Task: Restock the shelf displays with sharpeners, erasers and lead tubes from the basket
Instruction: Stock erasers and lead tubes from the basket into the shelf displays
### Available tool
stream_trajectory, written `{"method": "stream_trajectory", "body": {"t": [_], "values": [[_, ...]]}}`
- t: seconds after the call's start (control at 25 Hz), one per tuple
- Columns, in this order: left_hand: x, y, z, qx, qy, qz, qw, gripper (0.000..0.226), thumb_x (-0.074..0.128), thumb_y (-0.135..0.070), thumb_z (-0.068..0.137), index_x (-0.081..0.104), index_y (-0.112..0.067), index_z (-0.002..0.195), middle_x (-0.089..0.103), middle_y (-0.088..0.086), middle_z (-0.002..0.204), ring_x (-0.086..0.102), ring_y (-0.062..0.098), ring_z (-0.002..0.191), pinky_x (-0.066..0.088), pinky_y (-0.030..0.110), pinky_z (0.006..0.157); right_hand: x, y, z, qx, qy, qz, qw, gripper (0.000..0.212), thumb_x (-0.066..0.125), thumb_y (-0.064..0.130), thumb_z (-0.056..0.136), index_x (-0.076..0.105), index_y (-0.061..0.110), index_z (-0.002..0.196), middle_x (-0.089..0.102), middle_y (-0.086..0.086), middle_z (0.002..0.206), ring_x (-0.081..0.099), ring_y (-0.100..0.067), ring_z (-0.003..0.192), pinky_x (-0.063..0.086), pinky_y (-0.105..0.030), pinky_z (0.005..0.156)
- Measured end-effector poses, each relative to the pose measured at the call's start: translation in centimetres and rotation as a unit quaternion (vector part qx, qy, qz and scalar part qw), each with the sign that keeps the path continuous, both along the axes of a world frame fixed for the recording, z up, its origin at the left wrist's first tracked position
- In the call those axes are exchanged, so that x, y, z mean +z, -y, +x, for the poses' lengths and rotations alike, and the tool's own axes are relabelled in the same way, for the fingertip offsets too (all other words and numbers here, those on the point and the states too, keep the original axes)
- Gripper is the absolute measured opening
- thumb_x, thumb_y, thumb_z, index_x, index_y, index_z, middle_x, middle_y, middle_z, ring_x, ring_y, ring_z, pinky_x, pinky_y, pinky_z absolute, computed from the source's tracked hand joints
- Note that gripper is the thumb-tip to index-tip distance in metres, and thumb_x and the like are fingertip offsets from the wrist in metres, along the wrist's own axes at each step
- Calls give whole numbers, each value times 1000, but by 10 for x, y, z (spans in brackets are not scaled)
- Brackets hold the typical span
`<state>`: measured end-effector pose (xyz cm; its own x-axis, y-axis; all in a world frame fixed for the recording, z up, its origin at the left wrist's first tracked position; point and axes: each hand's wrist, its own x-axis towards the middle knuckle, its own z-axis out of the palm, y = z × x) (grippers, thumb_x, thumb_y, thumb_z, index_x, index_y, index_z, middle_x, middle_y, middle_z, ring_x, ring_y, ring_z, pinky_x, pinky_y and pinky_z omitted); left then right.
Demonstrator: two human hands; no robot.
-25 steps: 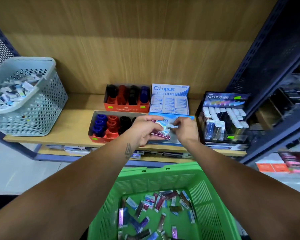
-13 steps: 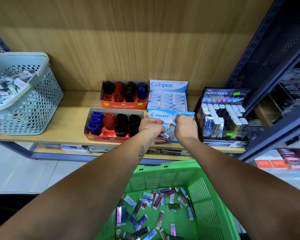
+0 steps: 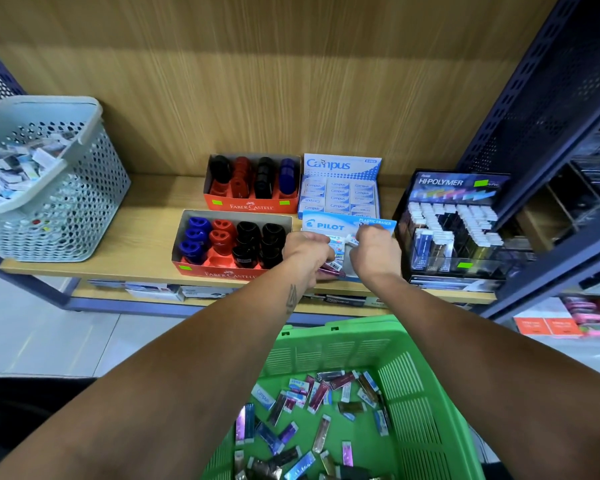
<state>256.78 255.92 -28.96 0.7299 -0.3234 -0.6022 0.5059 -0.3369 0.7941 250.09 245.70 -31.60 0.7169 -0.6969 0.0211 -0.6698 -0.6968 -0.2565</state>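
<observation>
While our left hand [image 3: 307,252] clutches several small packets [image 3: 331,270], our right hand [image 3: 373,252] pinches an eraser [image 3: 352,240] over the Pilot box [image 3: 329,226]. The green basket [image 3: 426,403] below holds loose erasers and lead tubes.

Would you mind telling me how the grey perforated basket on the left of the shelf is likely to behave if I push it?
The grey perforated basket is thin holed plastic, so probably light. Its flat base on the smooth wooden shelf suggests it would slide rather than tip. It sits near the shelf's left end and front edge, so pushing it that way might send it off.
</observation>
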Motion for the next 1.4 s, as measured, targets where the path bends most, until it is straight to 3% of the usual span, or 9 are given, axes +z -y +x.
{"method": "stream_trajectory", "body": {"t": [0.48, 0.68, 0.84, 1.04, 1.12, 1.16, 1.28, 1.32, 1.4], "values": [[5, -4, -2, -14, -10, -6, 1000, 33, 66, 20, 78, 70, -4, 101, 63, 9, 96, 62, 23, 75, 61, 42, 52, -10, 6, -8, 4, 18, -23, 1000, 38, 53, 0, 85, 70, 22, 110, 70, -7, 107, 65, -32, 98, 50, -35, 76], [4, -5, -2, -14, -13, -6, 1000, 34, 66, 20, 78, 70, -5, 101, 63, 10, 101, 63, 24, 77, 61, 43, 53, -10, 1, -4, -11, -12, -49, 999, 31, 56, -1, 85, 71, 19, 102, 71, -8, 99, 67, -30, 92, 46, -29, 68], [4, -5, -1, -18, -16, -9, 1000, 34, 66, 20, 79, 69, -4, 103, 60, 6, 92, 61, 23, 77, 62, 46, 59, -15, -2, 0, -5, -20, -85, 996, 22, 58, -8, 80, 67, 8, 93, 58, -8, 107, 61, -30, 97, 36, -29, 61], [4, -6, -1, -18, -18, -21, 999, 36, 65, 22, 79, 70, -5, 103, 63, 11, 100, 66, 31, 87, 62, 46, 58, -14, 4, 1, -19, -19, -63, 998, 20, 52, 4, 89, 64, 14, 102, 67, -10, 100, 68, -33, 90, 41, -30, 65], [6, -9, -3, -17, -26, -51, 998, 38, 64, 22, 80, 70, -6, 105, 64, 14, 106, 68, 32, 86, 62, 45, 57, -8, 5, 1, -55, 41, 5, 998, 16, 54, 16, 93, 69, 17, 97, 70, -9, 94, 67, -33, 87, 47, -32, 68], [8, -10, -4, -16, -31, -71, 997, 39, 63, 22, 81, 70, -6, 108, 63, 15, 104, 68, 31, 82, 62, 44, 58, -5, 4, 1, -64, 109, 105, 986, 14, 57, 19, 93, 72, 17, 93, 71, -8, 88, 66, -32, 82, 50, -33, 69], [17, -12, -13, -10, -30, -123, 992, 38, 63, 21, 82, 67, -5, 109, 65, 19, 104, 68, 31, 73, 62, 43, 59, 8, -1, -13, -38, 263, 467, 844, 11, 72, 17, 90, 71, 11, 99, 69, -6, 80, 63, -20, 71, 51, -28, 62], [21, -12, -15, -4, -28, -131, 991, 37, 63, 22, 81, 67, -5, 108, 65, 21, 105, 69, 32, 72, 62, 42, 58, 10, 0, -20, -9, 262, 512, 818, 22, 75, 14, 88, 69, 9, 109, 69, -8, 85, 64, -18, 74, 53, -27, 66], [24, -13, -19, -1, -20, -138, 990, 36, 64, 19, 83, 67, -5, 110, 65, 21, 110, 70, 34, 78, 62, 42, 63, 12, 4, -33, 31, 250, 520, 816, 42, 77, 2, 83, 64, 7, 122, 67, -13, 98, 66, -21, 87, 57, -32, 82]]}}
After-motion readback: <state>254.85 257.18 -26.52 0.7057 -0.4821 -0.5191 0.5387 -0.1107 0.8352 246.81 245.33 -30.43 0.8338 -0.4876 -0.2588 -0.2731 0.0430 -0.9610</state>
